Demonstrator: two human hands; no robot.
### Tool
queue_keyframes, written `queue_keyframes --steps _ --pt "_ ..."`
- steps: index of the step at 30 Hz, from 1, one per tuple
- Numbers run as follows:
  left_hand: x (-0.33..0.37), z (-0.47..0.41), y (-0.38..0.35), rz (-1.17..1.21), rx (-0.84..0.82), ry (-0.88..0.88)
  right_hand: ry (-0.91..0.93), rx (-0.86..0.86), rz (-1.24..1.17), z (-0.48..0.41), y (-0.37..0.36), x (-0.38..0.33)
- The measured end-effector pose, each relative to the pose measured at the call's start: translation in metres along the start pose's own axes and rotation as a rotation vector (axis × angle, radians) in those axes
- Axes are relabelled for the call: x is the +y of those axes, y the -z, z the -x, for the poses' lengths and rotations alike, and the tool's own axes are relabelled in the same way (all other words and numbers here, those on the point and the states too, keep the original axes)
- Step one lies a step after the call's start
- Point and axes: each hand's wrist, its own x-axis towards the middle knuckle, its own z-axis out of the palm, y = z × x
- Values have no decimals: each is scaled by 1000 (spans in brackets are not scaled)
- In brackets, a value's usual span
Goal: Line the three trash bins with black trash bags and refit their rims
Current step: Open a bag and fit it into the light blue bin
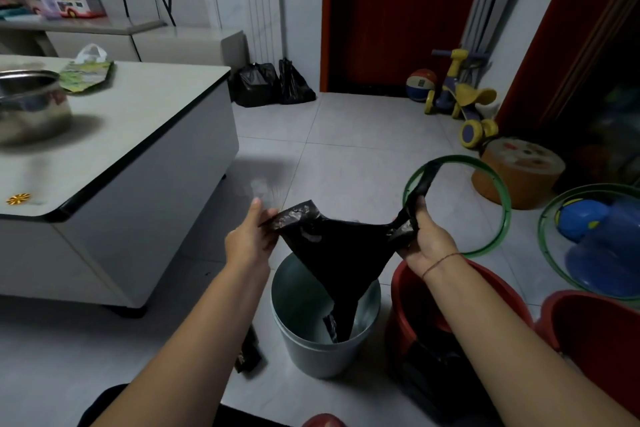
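A black trash bag (341, 253) hangs stretched between my hands above a pale teal bin (322, 354), its lower tip dipping inside the bin. My left hand (251, 236) pinches one handle of the bag. My right hand (427, 246) grips the other handle, whose loop rises above my fingers. A red bin (408, 291) stands right of the teal one, under my right forearm, and another red bin (595, 326) stands further right. A green rim ring (504, 198) lies on the floor behind my right hand. A second green ring (547, 253) lies at the right around a blue toy.
A white low table (145, 135) with a steel pot (31, 104) stands to the left. A small black bag piece (247, 352) lies left of the teal bin. Two filled black bags (273, 83), a toy trike (460, 97), a ball and an orange stool (519, 170) sit beyond.
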Motion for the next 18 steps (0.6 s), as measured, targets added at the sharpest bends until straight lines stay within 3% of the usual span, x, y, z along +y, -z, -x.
queue_keyframes --steps 4,6,7,8,10,13,18 --pt "-1 4 -1 -179 95 -34 -1 10 -12 -1 -2 -3" --pt "-3 6 -2 -591 232 -248 11 -2 27 0 -7 -1" --pt "-2 8 -4 -797 246 -460 24 -7 74 0 -10 0" --pt "-3 9 -6 -927 171 -691 38 -14 132 1 -12 2" --pt "-7 10 -14 -1091 -164 -921 70 -49 261 2 -17 7" --pt "-22 10 -19 -1313 -544 -857 66 -136 355 9 -27 9" --pt "-29 7 -23 -1423 -692 -889 -59 -250 395 14 -33 5"
